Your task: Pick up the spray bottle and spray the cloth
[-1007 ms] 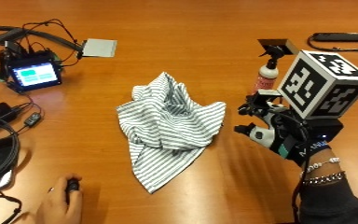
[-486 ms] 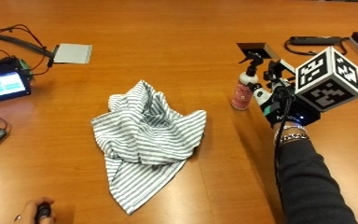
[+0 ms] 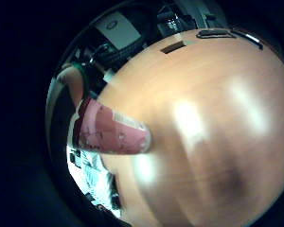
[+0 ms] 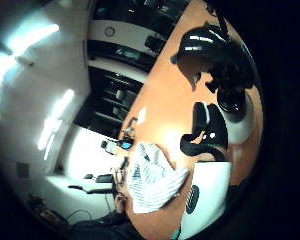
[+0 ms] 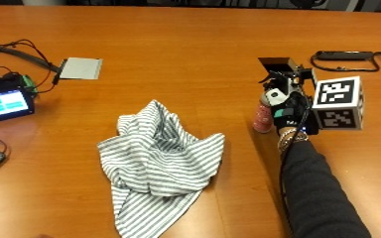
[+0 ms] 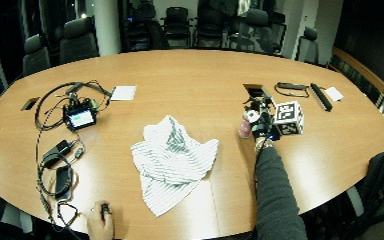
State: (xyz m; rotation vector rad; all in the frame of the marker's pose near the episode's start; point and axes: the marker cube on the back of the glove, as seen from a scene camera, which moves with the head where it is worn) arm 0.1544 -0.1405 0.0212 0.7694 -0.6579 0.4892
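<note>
The right hand point(image 5: 287, 106) meets the upright bottle point(image 5: 262, 118) right of the cloth point(image 5: 158, 163); its grip's state I cannot tell; a half-set hold could topple the bottle on the surface point(image 5: 177, 54).

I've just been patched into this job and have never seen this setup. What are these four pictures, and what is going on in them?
There is no robot here: a person's gloved right hand works at a wooden table. Two pictures come from cameras beside the table, one of them wider. The two round pictures come from cameras on the palm. On the table lie a striped cloth, a small screen with cables, and a grey pad. The hand is at the pink spray bottle, which stands upright on the table; whether its fingers hold it I cannot tell.
</note>
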